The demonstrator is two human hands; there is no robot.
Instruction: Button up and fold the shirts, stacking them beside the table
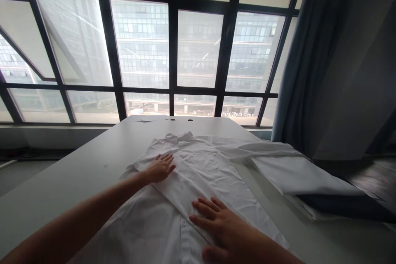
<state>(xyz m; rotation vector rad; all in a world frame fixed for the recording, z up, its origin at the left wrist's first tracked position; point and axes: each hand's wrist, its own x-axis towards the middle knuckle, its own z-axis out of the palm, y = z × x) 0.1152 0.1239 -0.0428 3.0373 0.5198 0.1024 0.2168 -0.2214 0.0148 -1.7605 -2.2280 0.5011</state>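
Observation:
A white button shirt [198, 173] lies spread on a pale grey table [77, 169], collar toward the window. One side of it is folded inward along a diagonal crease. My left hand [160, 168] rests flat and open on that folded part near the shoulder. Lower down, close to me, my right hand [227, 227] lies flat on the front of the shirt with fingers spread. Neither hand holds anything.
A stack of folded white cloth [297, 177] sits on the right side of the table, touching the shirt's sleeve. Two round holes [181, 120] mark the table's far edge. A large window [154, 49] is behind, with a blue-grey curtain [309, 70] at right.

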